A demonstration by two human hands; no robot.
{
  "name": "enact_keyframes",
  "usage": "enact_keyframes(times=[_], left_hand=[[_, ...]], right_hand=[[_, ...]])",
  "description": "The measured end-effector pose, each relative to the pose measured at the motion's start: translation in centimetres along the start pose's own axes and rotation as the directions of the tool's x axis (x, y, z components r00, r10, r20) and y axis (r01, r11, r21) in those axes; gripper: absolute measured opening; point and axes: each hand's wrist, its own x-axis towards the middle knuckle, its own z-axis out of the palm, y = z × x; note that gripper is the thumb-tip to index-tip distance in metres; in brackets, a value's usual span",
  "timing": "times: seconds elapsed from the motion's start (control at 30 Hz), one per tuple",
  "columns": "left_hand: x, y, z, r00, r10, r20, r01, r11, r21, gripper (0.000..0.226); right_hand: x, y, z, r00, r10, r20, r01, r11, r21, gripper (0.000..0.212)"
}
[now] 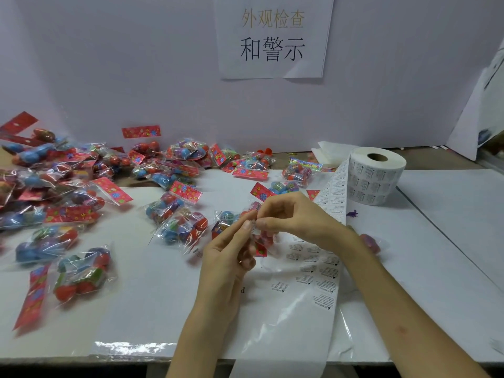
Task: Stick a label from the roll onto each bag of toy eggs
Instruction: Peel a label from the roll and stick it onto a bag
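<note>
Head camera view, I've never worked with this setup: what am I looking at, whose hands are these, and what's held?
There is no machine here: a person works with bare hands, and the single picture comes from a camera worn on their head, looking forward and down. The left hand and right hand pinch a small white label between them, over one bag. On the white table lie many bags of toy eggs, mostly to the left. The label roll stands at the right, its strip running toward the person.
</note>
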Motion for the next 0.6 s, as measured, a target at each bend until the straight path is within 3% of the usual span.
enact_keyframes(times=[0.2, 0.6], left_hand=[[0.18, -0.65, -0.17, 0.985, 0.098, -0.141, -0.072, 0.981, 0.183, 0.019], [0.03, -0.64, -0.35, 0.971, 0.164, -0.175, -0.094, 0.932, 0.351, 0.012]], right_hand=[[0.18, 0.3, 0.06, 1.0, -0.007, -0.02, 0.007, 1.0, -0.009, 0.004], [0.29, 0.4, 0.28, 0.998, -0.013, -0.066, 0.007, 0.995, -0.098, 0.009]])
